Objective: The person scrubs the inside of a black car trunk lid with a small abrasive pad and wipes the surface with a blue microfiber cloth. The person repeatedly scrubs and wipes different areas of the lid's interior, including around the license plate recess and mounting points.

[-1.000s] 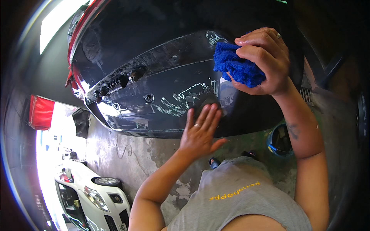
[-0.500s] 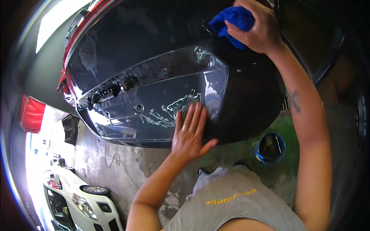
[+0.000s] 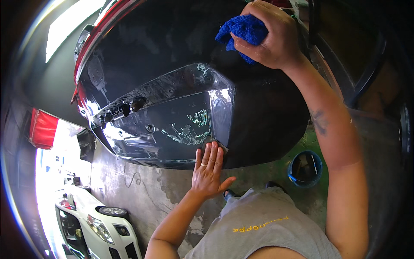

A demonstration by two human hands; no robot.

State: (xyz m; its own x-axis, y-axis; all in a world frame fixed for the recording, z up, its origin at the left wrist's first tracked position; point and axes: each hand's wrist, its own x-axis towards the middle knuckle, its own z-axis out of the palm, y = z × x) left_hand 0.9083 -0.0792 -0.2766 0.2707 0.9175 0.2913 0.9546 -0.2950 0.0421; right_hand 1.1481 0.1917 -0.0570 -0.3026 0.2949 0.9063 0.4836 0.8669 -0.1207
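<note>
My left hand (image 3: 207, 175) lies flat with fingers stretched out and thumb spread. Its fingertips press a small dark grey sheet or pad (image 3: 224, 148), perhaps sandpaper, against the lower edge of the black car tailgate (image 3: 263, 112). The sheet is mostly hidden beneath the fingers. Wet, pale greenish streaks (image 3: 185, 133) mark the recessed panel just beyond that hand. Higher up, at the right, my right hand (image 3: 276, 36) is closed round a bunched blue cloth (image 3: 246, 32) and is over the tailgate's upper part.
A blue bucket (image 3: 305, 169) with dark contents stands on the stained concrete floor at the right of my feet. Several dark fittings and wires (image 3: 123, 108) stick out of the tailgate recess. A white car (image 3: 95, 224) is parked at lower left.
My left hand has slid down toward the tailgate's lower edge, baring more streaks and the sheet. My right hand with the blue cloth has shifted slightly left and down. The view has moved slightly.
</note>
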